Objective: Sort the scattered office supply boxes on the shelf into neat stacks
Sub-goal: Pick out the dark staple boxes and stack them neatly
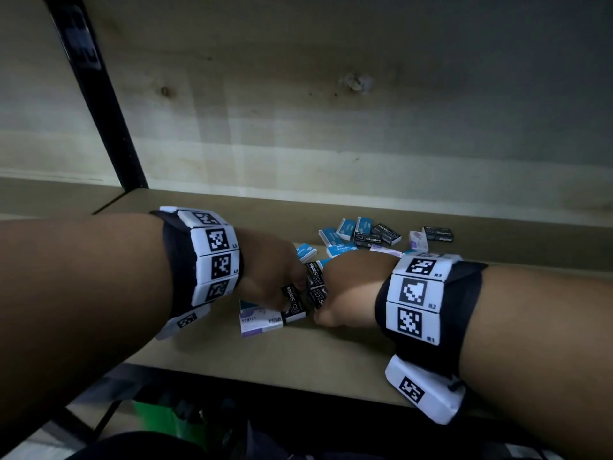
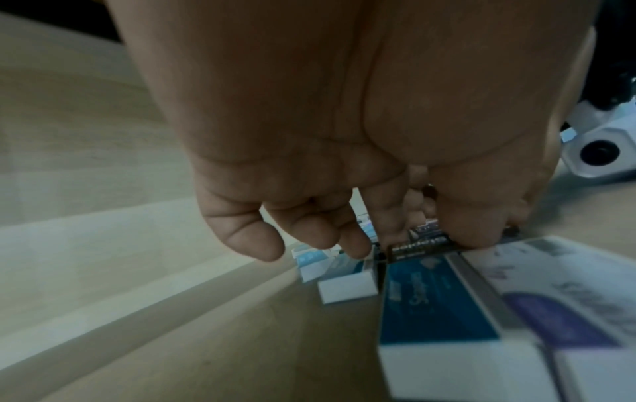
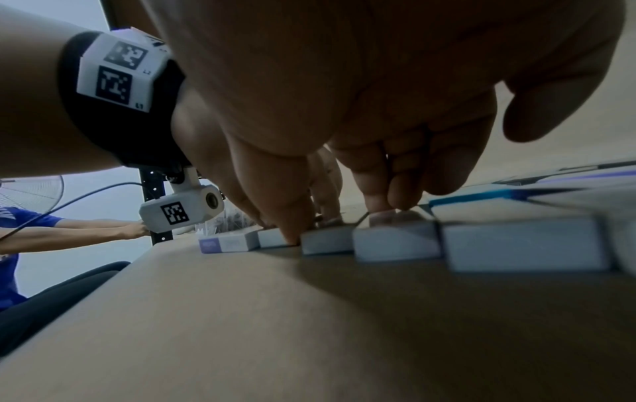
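A broad tan wooden shelf board [image 1: 252, 353] runs under a pale plank back wall [image 1: 331, 111], with a black metal upright [image 1: 99, 94] at its left. Well back on the board lies a scattered heap of small blue, black and lilac staple boxes [image 1: 368, 235]. Both arms wear black wristbands with white coded tags. The left hand [image 1: 268, 270] grips one black staples box [image 1: 293, 302], thumb and fingers curled round it, set down beside a lilac-and-white box [image 1: 260, 322] lying flat at the near edge. The right hand [image 1: 351, 287] has its grip closed on two more black boxes [image 1: 316, 285], just beside the left hand's one
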